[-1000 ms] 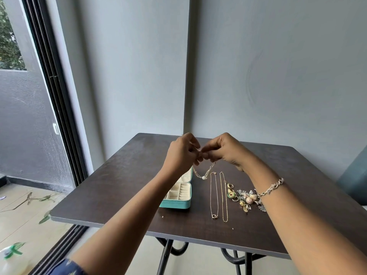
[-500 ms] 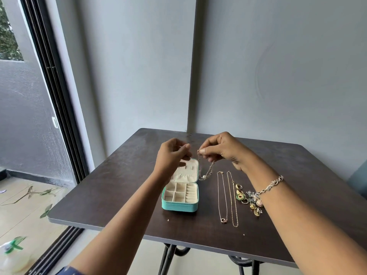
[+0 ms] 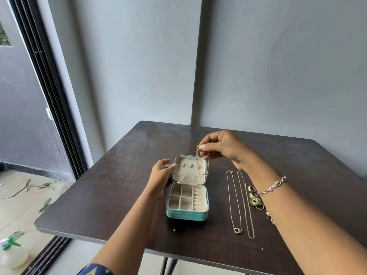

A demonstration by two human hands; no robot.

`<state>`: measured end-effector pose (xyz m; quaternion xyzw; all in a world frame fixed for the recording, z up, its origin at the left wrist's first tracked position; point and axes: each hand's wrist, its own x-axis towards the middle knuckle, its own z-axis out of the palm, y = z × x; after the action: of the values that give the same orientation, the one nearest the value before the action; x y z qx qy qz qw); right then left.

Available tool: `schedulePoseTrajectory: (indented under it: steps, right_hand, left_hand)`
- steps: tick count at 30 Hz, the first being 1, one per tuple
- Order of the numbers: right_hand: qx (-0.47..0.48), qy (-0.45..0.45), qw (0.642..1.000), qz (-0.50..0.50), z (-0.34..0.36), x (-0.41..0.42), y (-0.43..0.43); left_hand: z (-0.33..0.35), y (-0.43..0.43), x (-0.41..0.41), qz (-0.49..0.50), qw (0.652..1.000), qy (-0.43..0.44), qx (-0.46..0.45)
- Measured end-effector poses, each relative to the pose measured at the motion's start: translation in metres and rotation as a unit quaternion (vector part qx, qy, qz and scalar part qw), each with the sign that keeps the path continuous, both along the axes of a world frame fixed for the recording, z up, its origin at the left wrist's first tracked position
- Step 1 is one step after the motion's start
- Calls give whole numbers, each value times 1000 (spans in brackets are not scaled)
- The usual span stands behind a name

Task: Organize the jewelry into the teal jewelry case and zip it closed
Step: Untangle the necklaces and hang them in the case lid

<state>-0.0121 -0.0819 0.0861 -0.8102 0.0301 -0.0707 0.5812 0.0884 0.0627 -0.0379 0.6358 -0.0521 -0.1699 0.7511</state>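
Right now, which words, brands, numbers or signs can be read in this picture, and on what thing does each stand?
No readable text anywhere in this view.
Teal jewelry case: no word or logo shows on its shell or lining.
Necklace pinched by the right hand: too fine to show any engraving.
Pale object on the floor, with a green part: too blurred to tell.

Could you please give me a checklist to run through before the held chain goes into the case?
1. Case open, lid upright: ok.
2. Right hand pinches chain: ok.
3. Chain hangs untangled: cannot tell.
4. Left hand touches lid to steady it: cannot tell.
5. Compartments empty: ok.
6. Necklaces on table lie clear of case: ok.
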Motion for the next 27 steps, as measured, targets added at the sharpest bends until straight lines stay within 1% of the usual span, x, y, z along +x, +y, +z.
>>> schedulePoseTrajectory:
  steps: [3, 6, 8, 13, 19, 22, 25, 27]
  right_hand:
    - [5, -9, 1000, -7, -5, 9, 0]
    - [16, -20, 1000, -14, -9, 16, 2]
    - [19, -25, 999, -19, -13, 21, 3]
    - [2, -32, 999, -26, -26, 32, 8]
    - [-3, -35, 999, -10, -35, 42, 15]
    - [-40, -38, 998, -6, -40, 48, 16]
    - [-116, -49, 992, -21, -48, 56, 16]
    - [-182, -61, 981, -34, -54, 61, 14]
  left_hand:
    - [-4, -4, 7, -19, 1000, 11, -12]
    - [-7, -3, 11, -53, 998, -5, -27]
    - [-10, 0, 10, -75, 996, -17, -56]
    - [-17, 7, 12, -109, 982, -16, -151]
    - [-21, 7, 14, -112, 979, -34, -168]
    - [-23, 6, 15, -108, 977, -34, -178]
    - [-23, 6, 16, -108, 975, -38, -193]
    - [-23, 6, 16, -109, 974, -43, -194]
